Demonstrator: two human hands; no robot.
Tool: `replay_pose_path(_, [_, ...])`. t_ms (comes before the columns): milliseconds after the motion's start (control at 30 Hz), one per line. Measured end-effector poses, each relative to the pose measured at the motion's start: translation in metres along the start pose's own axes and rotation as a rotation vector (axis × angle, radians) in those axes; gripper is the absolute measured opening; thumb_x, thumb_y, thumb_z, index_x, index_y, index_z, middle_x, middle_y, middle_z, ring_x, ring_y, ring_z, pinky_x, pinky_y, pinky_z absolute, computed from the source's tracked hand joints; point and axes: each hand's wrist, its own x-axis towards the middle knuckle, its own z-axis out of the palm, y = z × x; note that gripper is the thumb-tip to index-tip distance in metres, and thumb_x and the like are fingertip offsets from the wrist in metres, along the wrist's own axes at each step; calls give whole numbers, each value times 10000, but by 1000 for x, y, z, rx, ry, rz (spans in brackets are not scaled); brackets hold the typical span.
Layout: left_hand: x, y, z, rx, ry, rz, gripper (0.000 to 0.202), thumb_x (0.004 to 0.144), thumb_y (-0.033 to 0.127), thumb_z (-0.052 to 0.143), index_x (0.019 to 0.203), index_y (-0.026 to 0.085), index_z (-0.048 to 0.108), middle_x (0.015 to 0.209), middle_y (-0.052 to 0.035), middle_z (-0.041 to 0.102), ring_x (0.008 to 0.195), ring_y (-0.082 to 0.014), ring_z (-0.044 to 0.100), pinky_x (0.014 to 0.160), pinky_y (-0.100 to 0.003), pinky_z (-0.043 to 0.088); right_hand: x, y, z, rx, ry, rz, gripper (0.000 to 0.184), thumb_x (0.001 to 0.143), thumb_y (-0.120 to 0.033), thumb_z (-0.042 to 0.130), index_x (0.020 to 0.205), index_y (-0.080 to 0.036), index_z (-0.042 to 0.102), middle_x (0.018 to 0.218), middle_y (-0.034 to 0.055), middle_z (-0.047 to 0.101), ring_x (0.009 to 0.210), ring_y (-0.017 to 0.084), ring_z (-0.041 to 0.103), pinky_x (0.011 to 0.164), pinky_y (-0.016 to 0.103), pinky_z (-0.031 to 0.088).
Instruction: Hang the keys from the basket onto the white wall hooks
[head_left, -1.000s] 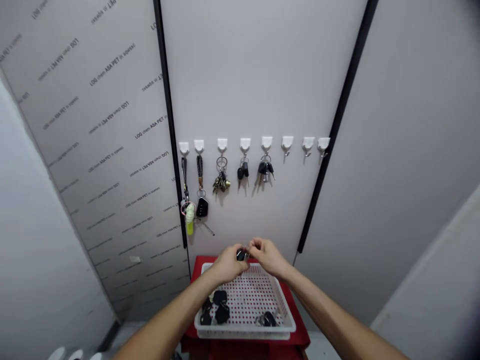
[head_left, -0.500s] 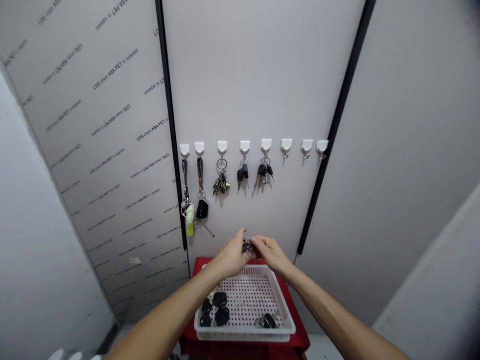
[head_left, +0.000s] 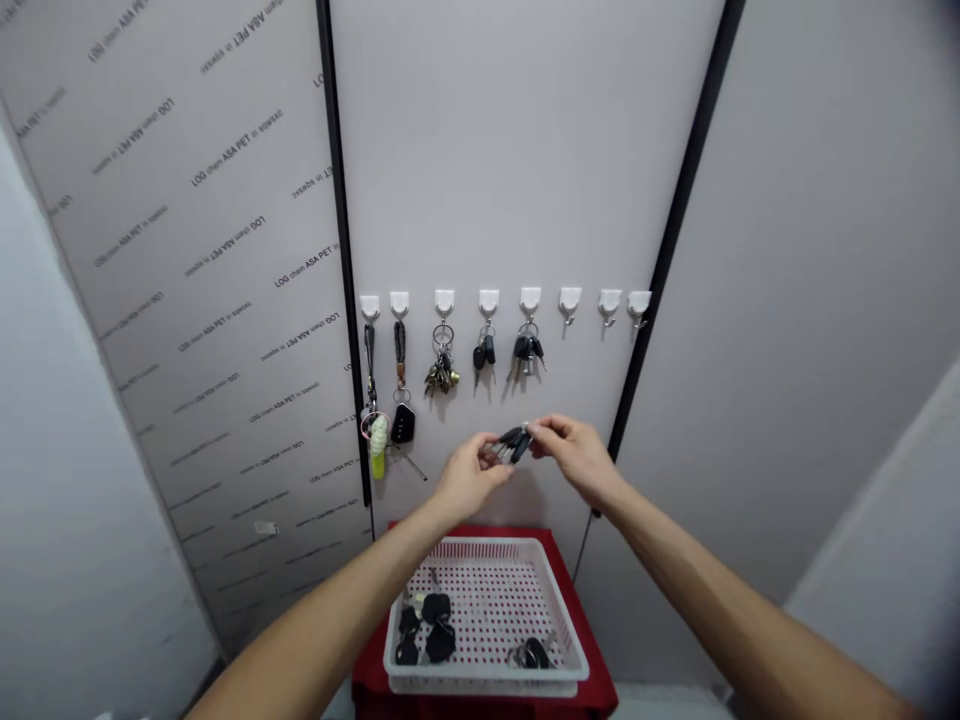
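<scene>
Between my two hands, in front of the panel, is a bunch of black-headed keys [head_left: 514, 442]. My right hand [head_left: 576, 450] pinches it at its top, where the ring is. My left hand [head_left: 471, 474] closes its fingers around the lower ends of the keys. Above hangs a row of white hooks. A key bunch with black heads [head_left: 528, 350] is on the fifth hook from the left, and the sixth hook [head_left: 570, 302] bears nothing. Below my hands stands a white perforated basket [head_left: 486, 674] with black-headed keys [head_left: 438, 625] at its left and another bunch [head_left: 532, 654] at its right.
The basket rests on a red stand [head_left: 600, 695]. Other hooks carry a brass key bunch [head_left: 442, 375], a black key fob [head_left: 403, 424] and a green charm [head_left: 379, 436]. Black strips [head_left: 684, 210] run down both sides of the panel.
Both hands have risen from just above the basket toward the hooks, the right one also shifting right. The keys between them now show more fully. The view has shifted slightly.
</scene>
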Motion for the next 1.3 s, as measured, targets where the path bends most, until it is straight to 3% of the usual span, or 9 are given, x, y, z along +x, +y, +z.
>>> replay_pose_path(133, [14, 26, -10, 82, 171, 164, 322, 622, 182, 451, 942, 147, 433, 907, -49, 497, 762, -102, 467, 698, -234, 379, 25, -14, -18, 70, 186, -14, 168, 572, -300, 503, 582, -132, 498, 523, -15, 471, 469, 63, 431, 451, 196, 375])
replay_pose_path(400, [48, 72, -11, 290, 100, 338, 373, 625, 156, 426, 998, 150, 416, 991, -46, 484, 891, -143, 437, 801, -276, 336, 56, -51, -42, -100, 243, -170, 124, 575, -253, 518, 567, -129, 519, 493, -7, 480, 447, 60, 428, 391, 179, 369])
replay_pose_path(600, [64, 86, 1, 315, 66, 368, 431, 621, 161, 417, 1050, 138, 374, 1053, -59, 447, 910, -155, 429, 806, -281, 334, 78, -65, -62, -60, 408, -151, 88, 593, -187, 503, 545, -114, 495, 470, -10, 469, 413, 57, 442, 372, 183, 377])
replay_pose_path(833, [60, 88, 10, 340, 41, 390, 433, 622, 183, 413, 1050, 127, 375, 1036, -79, 451, 878, -169, 438, 786, -295, 341, 100, -59, -62, -126, 428, -84, 101, 593, -164, 488, 508, -110, 498, 385, -11, 447, 371, 63, 421, 377, 203, 372])
replay_pose_path(967, [30, 64, 6, 306, 3, 338, 405, 636, 174, 392, 1038, 132, 382, 1011, -75, 462, 859, -145, 445, 771, -251, 346, 93, -39, -66, -241, 413, -70, 146, 612, -224, 453, 586, -109, 539, 445, 16, 484, 406, 83, 444, 419, 233, 379])
replay_pose_path(1133, [-29, -21, -12, 431, -211, 75, 364, 607, 169, 432, 970, 166, 445, 946, -52, 498, 823, -144, 462, 757, -242, 343, 43, 13, -58, -404, 447, -69, 247, 649, -250, 388, 851, -167, 505, 710, 53, 535, 578, 115, 494, 512, 253, 377])
replay_pose_path(1200, [-53, -57, -16, 540, -304, -67, 402, 562, 138, 467, 963, 164, 455, 946, -63, 503, 856, -171, 452, 761, -264, 335, 11, 38, -36, -430, 250, -17, 208, 634, -220, 412, 803, -175, 524, 704, 50, 549, 594, 125, 496, 526, 251, 370])
replay_pose_path(1267, [-72, -82, -14, 635, -422, -156, 444, 508, 114, 504, 946, 180, 469, 943, -68, 508, 877, -197, 445, 763, -289, 326, -25, 62, -5, -443, -55, 26, 117, 583, -173, 467, 655, -173, 559, 633, 33, 568, 566, 127, 499, 529, 242, 362])
replay_pose_path(1300, [-80, -90, -10, 678, -481, -172, 439, 489, 108, 516, 920, 190, 485, 929, -69, 513, 873, -207, 449, 766, -306, 320, -42, 73, 12, -458, -308, 23, 112, 585, -177, 467, 637, -177, 566, 646, 32, 575, 584, 130, 499, 545, 242, 357])
